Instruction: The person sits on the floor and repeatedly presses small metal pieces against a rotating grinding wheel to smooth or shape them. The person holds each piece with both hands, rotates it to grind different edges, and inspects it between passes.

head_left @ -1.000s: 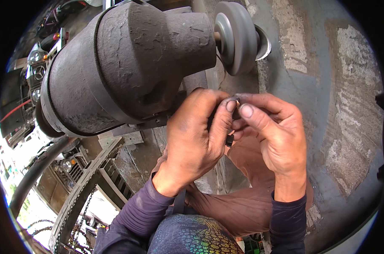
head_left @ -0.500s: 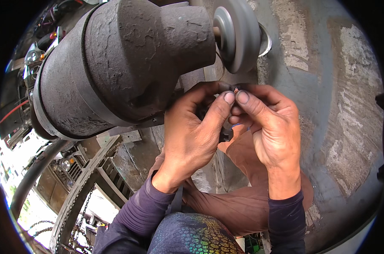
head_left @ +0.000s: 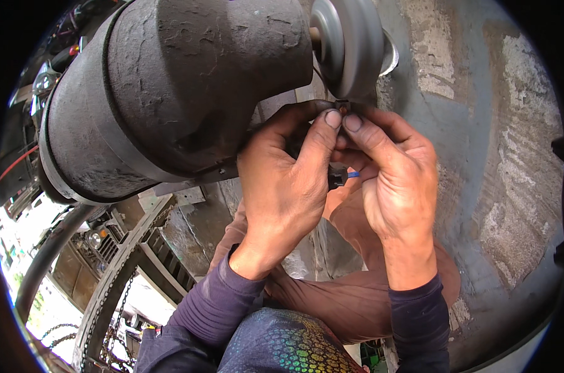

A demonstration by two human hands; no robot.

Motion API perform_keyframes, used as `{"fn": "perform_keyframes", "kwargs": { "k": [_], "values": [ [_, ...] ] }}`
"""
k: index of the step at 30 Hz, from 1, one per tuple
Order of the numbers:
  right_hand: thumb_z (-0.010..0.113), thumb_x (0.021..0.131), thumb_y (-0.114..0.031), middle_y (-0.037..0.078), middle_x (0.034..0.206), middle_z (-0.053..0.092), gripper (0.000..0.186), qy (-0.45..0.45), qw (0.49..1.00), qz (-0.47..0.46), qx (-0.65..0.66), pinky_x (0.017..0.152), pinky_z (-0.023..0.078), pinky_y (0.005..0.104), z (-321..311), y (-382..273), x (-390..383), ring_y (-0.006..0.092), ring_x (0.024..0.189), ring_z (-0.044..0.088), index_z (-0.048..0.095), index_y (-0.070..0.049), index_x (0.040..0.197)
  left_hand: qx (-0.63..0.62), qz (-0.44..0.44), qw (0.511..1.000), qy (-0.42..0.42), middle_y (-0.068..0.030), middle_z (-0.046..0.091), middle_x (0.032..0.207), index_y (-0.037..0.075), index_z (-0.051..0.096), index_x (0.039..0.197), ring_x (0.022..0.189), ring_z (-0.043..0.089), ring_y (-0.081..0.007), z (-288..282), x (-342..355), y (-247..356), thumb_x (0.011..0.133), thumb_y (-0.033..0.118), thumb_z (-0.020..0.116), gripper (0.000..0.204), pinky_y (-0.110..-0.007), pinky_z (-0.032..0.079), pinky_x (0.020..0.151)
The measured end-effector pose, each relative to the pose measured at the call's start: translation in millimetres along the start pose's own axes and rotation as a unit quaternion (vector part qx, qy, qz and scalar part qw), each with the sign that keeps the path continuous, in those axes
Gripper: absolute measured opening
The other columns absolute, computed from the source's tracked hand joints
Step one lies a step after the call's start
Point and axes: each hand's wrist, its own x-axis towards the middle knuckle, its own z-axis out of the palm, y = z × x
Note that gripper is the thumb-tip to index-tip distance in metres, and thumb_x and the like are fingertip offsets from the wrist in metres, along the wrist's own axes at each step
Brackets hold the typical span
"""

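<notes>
My left hand [head_left: 285, 186] and my right hand [head_left: 399, 189] are both closed in a pinch on a small dark metal piece [head_left: 343, 109] with a coppery spot. They hold it at the lower edge of a grey grinding wheel [head_left: 363, 53], which looks blurred; whether the piece touches it I cannot tell. The wheel sits on a shaft at the right end of a large, rough dark cast motor housing [head_left: 151, 99]. A black object with a blue strip [head_left: 351, 174] shows between my hands, below the pinched piece.
A worn grey metal floor [head_left: 493, 186] runs along the right. At lower left are a curved pipe [head_left: 52, 248], a metal frame [head_left: 114, 273] with hanging chains, and a vehicle front with a headlight [head_left: 95, 237]. My bent leg [head_left: 332, 292] is below my hands.
Both hands have moved up with the small piece, closer to the wheel. More of the blue strip shows. The housing sits a little further left and higher in the picture.
</notes>
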Motion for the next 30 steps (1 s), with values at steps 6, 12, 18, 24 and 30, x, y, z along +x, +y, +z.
{"fn": "perform_keyframes", "kwargs": {
  "k": [6,12,18,24,30],
  "values": [
    [0.067,0.095,-0.003,0.017,0.100,0.073,0.023,-0.019,0.999,0.021,0.040,0.077,0.064,0.0341,-3.3,3.7,3.0,0.0211,0.084,0.073,0.065,0.012,0.114,-0.020,-0.010,1.000,0.006,-0.0087,0.074,0.085,-0.006,0.071,0.105,0.077,0.070,-0.0112,1.0,1.2,-2.4,0.099,0.014,0.066,0.022,-0.026,0.055,0.069],
    [0.067,0.095,-0.003,0.018,0.101,0.073,0.025,-0.023,0.998,0.018,0.053,0.079,0.064,0.0360,-4.2,5.4,3.2,0.0218,0.086,0.073,0.065,0.012,0.115,0.014,0.005,1.000,0.016,-0.0092,0.075,0.085,-0.006,0.071,0.105,0.077,0.070,-0.0110,1.4,2.0,-3.1,0.099,0.015,0.066,0.023,-0.026,0.054,0.071],
    [0.067,0.095,-0.002,0.017,0.100,0.073,0.024,-0.021,0.998,0.018,0.050,0.079,0.064,0.0359,-4.1,5.5,4.0,0.0209,0.085,0.072,0.065,0.011,0.115,0.012,0.006,1.000,0.018,-0.0092,0.075,0.085,-0.006,0.071,0.104,0.076,0.070,-0.0113,1.4,3.1,-3.8,0.099,0.015,0.066,0.022,-0.026,0.055,0.070],
    [0.066,0.095,-0.002,0.016,0.099,0.073,0.023,-0.020,0.998,0.017,0.052,0.078,0.064,0.0356,-3.9,5.2,3.9,0.0206,0.084,0.072,0.065,0.011,0.114,0.007,0.009,1.000,0.019,-0.0088,0.074,0.084,-0.006,0.071,0.103,0.075,0.070,-0.0115,2.8,2.5,-1.8,0.099,0.015,0.066,0.022,-0.026,0.055,0.069],
    [0.065,0.095,-0.001,0.016,0.100,0.073,0.022,-0.016,0.998,0.021,0.053,0.078,0.064,0.0353,-3.4,5.9,4.2,0.0208,0.084,0.072,0.065,0.011,0.114,0.003,0.004,1.000,0.021,-0.0087,0.074,0.083,-0.006,0.071,0.103,0.074,0.069,-0.0113,2.9,1.5,0.8,0.099,0.014,0.066,0.021,-0.025,0.054,0.068]
  ]
}}
